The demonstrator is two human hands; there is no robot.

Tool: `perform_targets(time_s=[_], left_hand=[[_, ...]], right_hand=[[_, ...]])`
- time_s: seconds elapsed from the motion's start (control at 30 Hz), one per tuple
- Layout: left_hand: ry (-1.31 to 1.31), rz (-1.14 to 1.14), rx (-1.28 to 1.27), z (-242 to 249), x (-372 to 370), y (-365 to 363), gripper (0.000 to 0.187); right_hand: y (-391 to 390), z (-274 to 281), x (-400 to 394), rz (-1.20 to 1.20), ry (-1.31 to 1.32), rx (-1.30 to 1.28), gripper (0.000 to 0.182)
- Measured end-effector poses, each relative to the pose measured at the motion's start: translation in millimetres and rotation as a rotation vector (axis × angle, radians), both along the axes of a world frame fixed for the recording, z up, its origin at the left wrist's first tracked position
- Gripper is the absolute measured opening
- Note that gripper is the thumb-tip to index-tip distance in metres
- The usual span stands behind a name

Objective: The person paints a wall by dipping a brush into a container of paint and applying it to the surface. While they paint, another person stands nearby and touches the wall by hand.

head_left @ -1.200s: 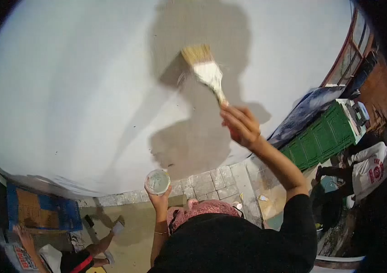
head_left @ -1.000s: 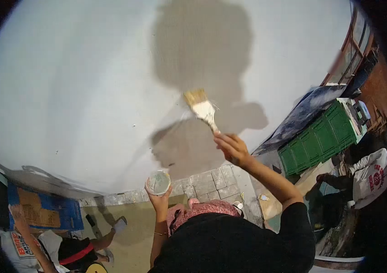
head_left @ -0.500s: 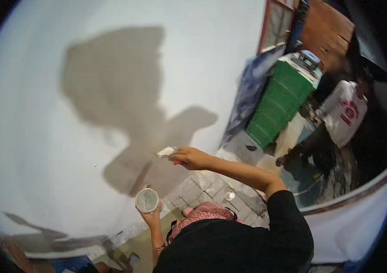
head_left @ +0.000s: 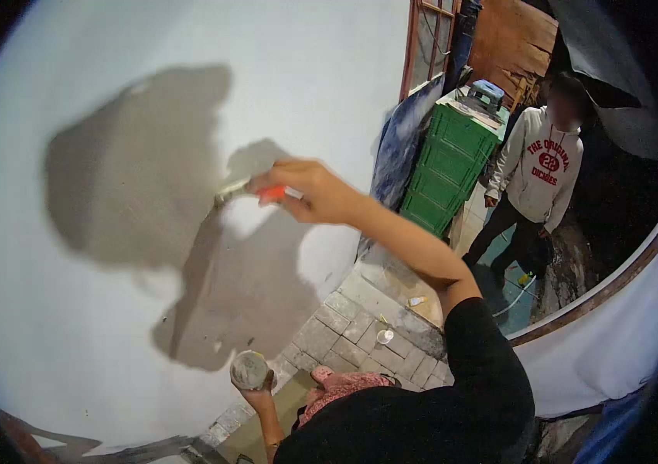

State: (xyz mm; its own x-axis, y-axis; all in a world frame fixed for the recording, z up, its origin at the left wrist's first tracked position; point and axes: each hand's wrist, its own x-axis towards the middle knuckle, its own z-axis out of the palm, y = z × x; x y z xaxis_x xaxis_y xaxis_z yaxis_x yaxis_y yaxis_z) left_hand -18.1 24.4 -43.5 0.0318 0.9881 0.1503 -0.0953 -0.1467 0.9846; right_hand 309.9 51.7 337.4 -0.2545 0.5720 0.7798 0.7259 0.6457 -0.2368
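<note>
My right hand is raised in front of the white wall, closed around the red-orange handle of a paintbrush. The pale bristles point left and appear to meet the wall at the edge of my shadow. Lower down, my left hand grips a round tub with its open top facing up. Greyish-white contents show inside the tub; most of its side is hidden from above.
A stack of green crates stands by the wall below a window. Beyond it is a person in a light hoodie. A small white cup sits on the paving. White sheeting hangs at right.
My right hand has moved up the wall with the paintbrush. My left hand and the tub sit slightly lower in view. The person at right now appears more upright and faces this way.
</note>
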Motion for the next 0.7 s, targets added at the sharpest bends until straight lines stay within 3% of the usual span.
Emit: perform_targets(time_s=[0.07,0.1,0.13,0.2,0.33,0.43,0.7], left_hand=[[0.003,0.006,-0.017,-12,-9,1,0.102],[0.002,0.009,-0.045,-9,-18,3,0.104],[0.176,0.030,-0.061,-1,-23,2,0.107],[0.140,0.056,-0.055,15,-25,5,0.106],[0.158,0.096,-0.002,4,-33,24,0.101],[0.039,0.054,0.018,15,-29,32,0.096],[0.178,0.083,0.019,61,-24,44,0.090]], right_hand=[[-10,40,0,-0.001,-0.048,0.186,0.025],[-4,51,-3,0.014,-0.063,0.300,0.025],[-7,69,-2,-0.013,-0.126,0.394,0.025],[-16,97,-9,-0.060,-0.198,0.592,0.025],[0,84,-18,-0.101,-0.251,0.807,0.024],[20,26,-21,-0.226,-0.256,0.662,0.023],[24,-172,0,-0.168,-0.100,0.162,0.031]])
